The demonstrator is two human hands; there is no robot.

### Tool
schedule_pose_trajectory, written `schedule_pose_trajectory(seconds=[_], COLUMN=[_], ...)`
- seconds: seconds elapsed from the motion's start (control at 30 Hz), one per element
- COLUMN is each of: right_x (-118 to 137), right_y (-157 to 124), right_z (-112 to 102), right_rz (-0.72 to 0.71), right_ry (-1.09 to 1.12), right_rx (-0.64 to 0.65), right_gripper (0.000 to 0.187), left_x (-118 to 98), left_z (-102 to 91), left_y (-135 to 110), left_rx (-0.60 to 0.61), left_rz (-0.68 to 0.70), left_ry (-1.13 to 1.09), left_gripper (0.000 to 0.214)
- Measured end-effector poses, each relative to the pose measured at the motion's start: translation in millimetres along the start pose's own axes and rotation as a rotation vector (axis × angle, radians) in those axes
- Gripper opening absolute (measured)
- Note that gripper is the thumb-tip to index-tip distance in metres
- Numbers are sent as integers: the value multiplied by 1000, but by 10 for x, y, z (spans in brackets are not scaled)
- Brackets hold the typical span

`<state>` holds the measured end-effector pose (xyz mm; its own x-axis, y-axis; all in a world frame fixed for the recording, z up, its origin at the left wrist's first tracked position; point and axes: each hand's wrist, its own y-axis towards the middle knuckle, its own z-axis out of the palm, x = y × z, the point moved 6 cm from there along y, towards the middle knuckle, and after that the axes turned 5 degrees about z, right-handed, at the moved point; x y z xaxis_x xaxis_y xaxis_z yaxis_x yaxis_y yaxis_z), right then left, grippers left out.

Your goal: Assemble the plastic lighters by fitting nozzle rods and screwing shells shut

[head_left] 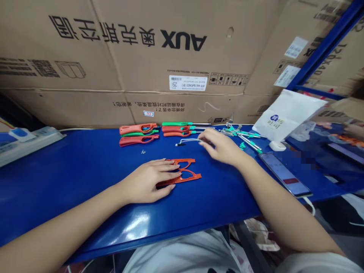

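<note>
My left hand (155, 178) lies flat with fingers stretched over two orange lighter handle halves (193, 176), side by side on the blue table. It covers their left ends; their trigger openings show past my fingertips. My right hand (217, 146) is raised a little to the right, thumb and fingers pinched on a thin white wire (190, 140). A small black piece (181, 144) is at its far left end. Behind are assembled lighters with metal rods (199, 124), and red and green handles (139, 141). Tiny metal bits (143, 152) lie left of the handle halves.
A large cardboard box (127, 76) walls off the table's back. Green-ended metal rods (250, 142) are piled right of my right hand, near a white paper bag (287, 113) and a white earbud case (277, 146). A phone (286, 174) lies by my right forearm; a power strip (34, 144) is at left.
</note>
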<state>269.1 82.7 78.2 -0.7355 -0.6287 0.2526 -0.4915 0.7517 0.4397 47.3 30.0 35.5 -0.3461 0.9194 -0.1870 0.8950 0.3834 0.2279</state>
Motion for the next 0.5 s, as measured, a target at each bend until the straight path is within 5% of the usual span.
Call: schedule_pose_trajectory(seconds=[0.2,0.37,0.5], right_x=[322,321,316], right_y=[-64,-57,-56], right_z=[260,292,227], right_rz=[-29,-9,-9], right_ry=[81,79,69], right_rx=[204,191,154], right_gripper=[21,23,22], left_x=[-6,15,17], left_z=[-25,-62,-174], left_y=[-12,-22,-50], left_rx=[-77,-160,-353], left_rz=[15,-14,3], left_ry=[44,25,5], left_gripper=[34,32,30])
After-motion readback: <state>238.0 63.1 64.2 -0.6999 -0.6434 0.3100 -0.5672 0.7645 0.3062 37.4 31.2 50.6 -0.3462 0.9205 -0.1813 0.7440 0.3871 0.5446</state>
